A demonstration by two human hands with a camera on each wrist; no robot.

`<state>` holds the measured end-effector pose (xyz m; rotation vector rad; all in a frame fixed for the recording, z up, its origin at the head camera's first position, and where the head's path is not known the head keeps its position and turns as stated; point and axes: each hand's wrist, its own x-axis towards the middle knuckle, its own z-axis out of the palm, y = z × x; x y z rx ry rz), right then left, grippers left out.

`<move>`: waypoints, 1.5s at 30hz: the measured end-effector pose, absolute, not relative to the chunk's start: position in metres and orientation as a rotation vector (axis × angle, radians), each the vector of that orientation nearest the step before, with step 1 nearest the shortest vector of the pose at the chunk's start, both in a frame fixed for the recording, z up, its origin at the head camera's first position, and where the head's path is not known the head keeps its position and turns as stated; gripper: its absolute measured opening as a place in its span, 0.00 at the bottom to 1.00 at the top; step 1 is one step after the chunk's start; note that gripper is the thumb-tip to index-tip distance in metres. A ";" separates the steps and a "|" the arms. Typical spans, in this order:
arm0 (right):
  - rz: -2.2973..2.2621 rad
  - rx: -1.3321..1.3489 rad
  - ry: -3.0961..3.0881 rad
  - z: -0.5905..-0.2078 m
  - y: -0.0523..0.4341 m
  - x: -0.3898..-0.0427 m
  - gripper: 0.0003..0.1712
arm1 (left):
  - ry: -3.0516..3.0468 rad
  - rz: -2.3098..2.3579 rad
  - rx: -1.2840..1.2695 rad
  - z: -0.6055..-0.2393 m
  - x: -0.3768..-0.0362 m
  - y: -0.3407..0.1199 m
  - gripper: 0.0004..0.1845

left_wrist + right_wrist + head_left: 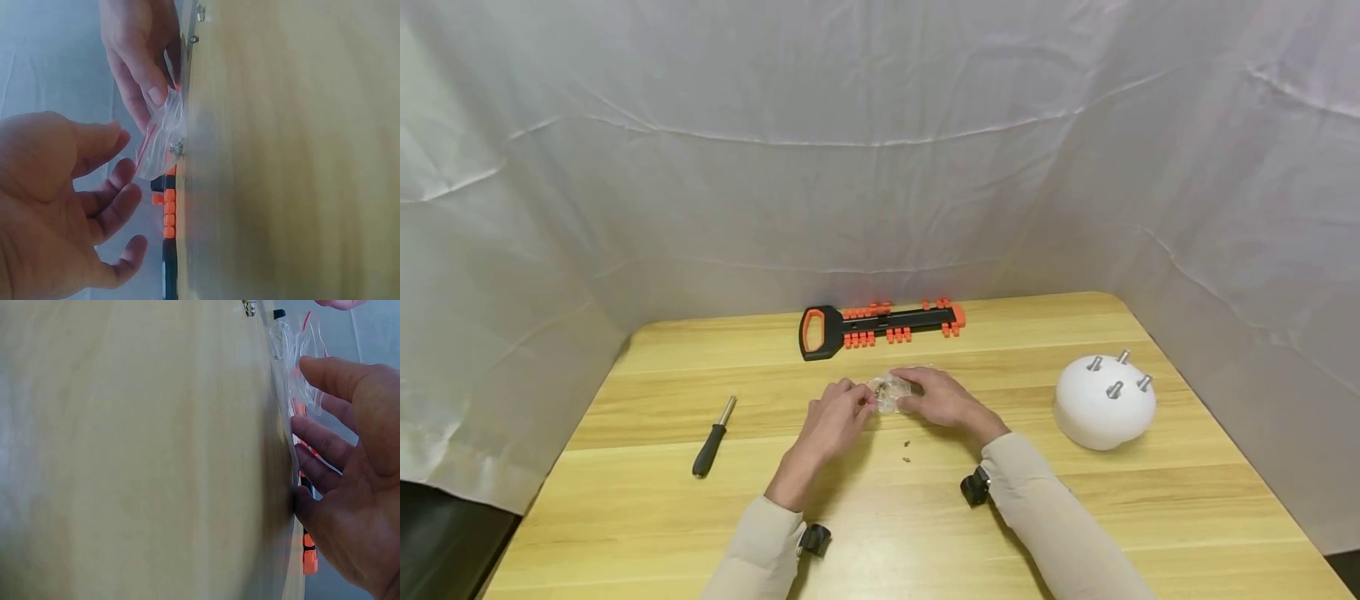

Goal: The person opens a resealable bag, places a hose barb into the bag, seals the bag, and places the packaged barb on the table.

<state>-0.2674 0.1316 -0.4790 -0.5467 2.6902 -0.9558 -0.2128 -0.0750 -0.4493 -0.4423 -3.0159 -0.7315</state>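
Sleeves (1063,525) nearest me; right hand (943,398) pinches a flimsy, likely slippery bag (891,395), best held edgewise; left hand (835,415) pinching? Can't tell.

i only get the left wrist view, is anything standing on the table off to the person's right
Observer: Yes, the head view shows a white rounded piece with four metal posts sticking up from its top.

Operator: ok and any tool over on the left side

Observer: A black-handled screwdriver lies to the left of the left hand, apart from it.

Operator: those orange blocks i see past the clear plastic bag, what are they on

Observer: They sit along a black-and-orange rack that has a loop handle at its left end.
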 end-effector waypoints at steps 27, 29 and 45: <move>-0.962 -0.571 2.703 -0.481 0.135 -0.270 0.33 | -3.126 -0.660 -0.753 -0.452 -0.187 -0.054 0.03; -0.960 -0.571 2.705 -0.480 0.135 -0.269 0.33 | -3.138 -0.628 -0.782 -0.451 -0.186 -0.054 0.04; -0.964 -0.597 2.704 -0.480 0.132 -0.269 0.32 | -3.173 -0.556 -0.878 -0.452 -0.183 -0.042 0.05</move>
